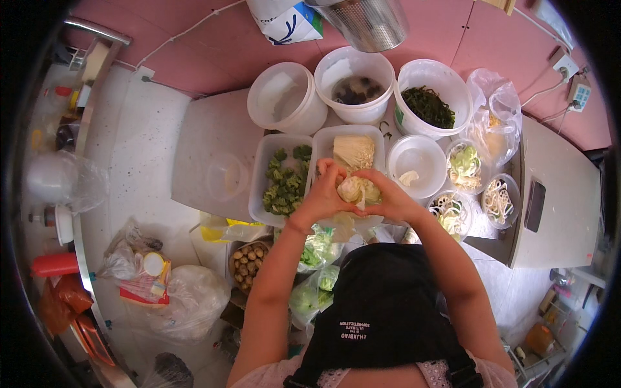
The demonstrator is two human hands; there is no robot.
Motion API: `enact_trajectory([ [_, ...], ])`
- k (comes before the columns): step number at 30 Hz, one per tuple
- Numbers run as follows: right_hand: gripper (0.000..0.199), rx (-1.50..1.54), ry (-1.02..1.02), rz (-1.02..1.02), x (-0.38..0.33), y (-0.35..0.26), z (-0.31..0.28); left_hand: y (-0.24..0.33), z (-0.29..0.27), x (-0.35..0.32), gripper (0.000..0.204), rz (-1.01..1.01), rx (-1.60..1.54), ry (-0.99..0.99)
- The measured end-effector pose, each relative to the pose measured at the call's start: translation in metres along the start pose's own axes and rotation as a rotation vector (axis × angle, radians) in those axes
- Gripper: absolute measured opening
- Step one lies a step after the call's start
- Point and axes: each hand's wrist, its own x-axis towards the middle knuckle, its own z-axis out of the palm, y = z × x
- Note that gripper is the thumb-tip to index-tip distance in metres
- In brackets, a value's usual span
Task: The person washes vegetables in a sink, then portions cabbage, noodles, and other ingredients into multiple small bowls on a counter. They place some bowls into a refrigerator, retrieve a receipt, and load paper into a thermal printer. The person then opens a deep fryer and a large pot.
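Both hands grip a pale yellow-green cabbage piece [359, 191] over a white rectangular tray [317, 152]. My left hand [323, 193] has its fingers curled around the left side, and my right hand [392, 196] closes on the right side, the thumbs near each other below. Behind the cabbage, a bundle of enoki mushrooms [354, 152] lies in the same tray. Broccoli florets [284, 184] fill the tray to the left. Just right of my right hand stands a round white tub [424, 155] with one pale piece at its bottom.
Bowls of cabbage and pale strands [464, 165] [446, 208] [498, 200] stand on the right. Along the back are white buckets [284, 97] [356, 113] [414, 119], two with dark contents. A phone [534, 205] lies on the right-hand lid. Bagged greens [317, 294] and a box of round brown items [249, 262] sit below.
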Motion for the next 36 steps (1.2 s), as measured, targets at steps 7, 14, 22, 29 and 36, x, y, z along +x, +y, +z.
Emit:
enact_trajectory([
  [7, 0.057, -0.171, 0.137, -0.324, -0.014, 0.018, 0.017, -0.018, 0.007, -0.006, 0.082, 0.117, 0.227, 0.192],
  [14, 0.039, -0.158, 0.183, -0.237, -0.014, 0.028, 0.019, -0.053, 0.010, -0.010, 0.053, -0.012, -0.087, 0.196],
  [22, 0.033, 0.150, 0.446, -0.157, -0.038, 0.041, 0.010, -0.051, 0.011, 0.007, 0.050, -0.459, -1.253, 0.310],
  [29, 0.035, 1.162, 0.795, 0.395, -0.073, 0.018, -0.038, -0.139, 0.021, 0.006, 0.041, -0.189, 0.014, 0.358],
  [36, 0.049, 0.421, 0.740, 0.212, -0.109, 0.012, -0.043, 0.046, 0.060, 0.014, 0.058, 0.229, 0.060, 0.181],
])
